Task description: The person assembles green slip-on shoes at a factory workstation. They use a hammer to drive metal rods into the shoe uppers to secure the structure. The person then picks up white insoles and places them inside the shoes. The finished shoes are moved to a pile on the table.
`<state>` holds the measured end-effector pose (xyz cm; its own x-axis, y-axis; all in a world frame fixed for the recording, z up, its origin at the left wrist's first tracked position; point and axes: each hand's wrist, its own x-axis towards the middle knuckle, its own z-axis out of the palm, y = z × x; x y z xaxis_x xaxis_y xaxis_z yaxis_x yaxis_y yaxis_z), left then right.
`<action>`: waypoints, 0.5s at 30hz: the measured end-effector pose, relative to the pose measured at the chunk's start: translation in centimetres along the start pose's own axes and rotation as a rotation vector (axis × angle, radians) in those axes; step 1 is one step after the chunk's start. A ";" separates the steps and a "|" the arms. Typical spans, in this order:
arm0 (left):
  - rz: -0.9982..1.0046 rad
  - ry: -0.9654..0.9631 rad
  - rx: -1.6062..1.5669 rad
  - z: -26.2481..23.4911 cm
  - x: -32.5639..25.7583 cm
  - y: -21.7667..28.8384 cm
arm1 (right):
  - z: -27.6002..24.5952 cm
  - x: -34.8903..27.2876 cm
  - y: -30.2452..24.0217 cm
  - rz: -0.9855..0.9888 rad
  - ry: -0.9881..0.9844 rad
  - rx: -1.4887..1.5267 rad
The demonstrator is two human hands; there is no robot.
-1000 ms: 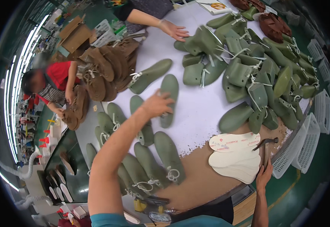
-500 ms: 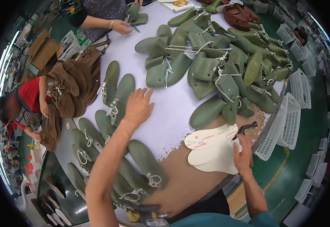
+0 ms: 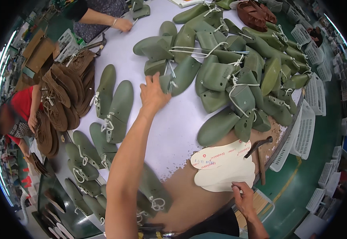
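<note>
My left hand (image 3: 155,94) reaches across the white tabletop, its fingers closed over the near end of a green shoe last (image 3: 165,82). A metal rod and white cord show beside those fingers, next to another green last (image 3: 185,75). My right hand (image 3: 243,198) is at the near right table edge, fingers curled in a pinch; whatever they hold, if anything, is too small to make out. Just beyond its fingertips lie cream insole sheets (image 3: 225,176), the upper one with red print. A dark-headed hammer (image 3: 258,145) rests at their right side.
A big heap of green lasts (image 3: 217,73) tied with cords covers the right side. More lasts (image 3: 119,111) stand in rows at left, beside stacked brown shoe uppers (image 3: 72,91). Two co-workers are across and at far left. White plastic baskets (image 3: 304,133) line the right edge.
My left hand has moved forward and right onto the green last. My right hand has drawn back from the insole sheets and hammer toward me, its fingers curling in. The view has shifted slightly.
</note>
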<state>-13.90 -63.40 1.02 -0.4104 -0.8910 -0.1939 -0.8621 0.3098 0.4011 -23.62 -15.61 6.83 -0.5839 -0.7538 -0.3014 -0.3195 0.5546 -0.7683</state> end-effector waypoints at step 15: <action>-0.233 -0.366 -1.569 -2.3 -26.9 2.5 | 1.4 -3.1 -7.2 -0.227 -0.169 0.332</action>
<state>-4.31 -39.45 9.24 -0.5639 -0.6746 -0.4764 0.1263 -0.6405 0.7575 -18.49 -17.79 12.51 -0.3871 -0.9061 -0.1708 -0.1526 0.2456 -0.9573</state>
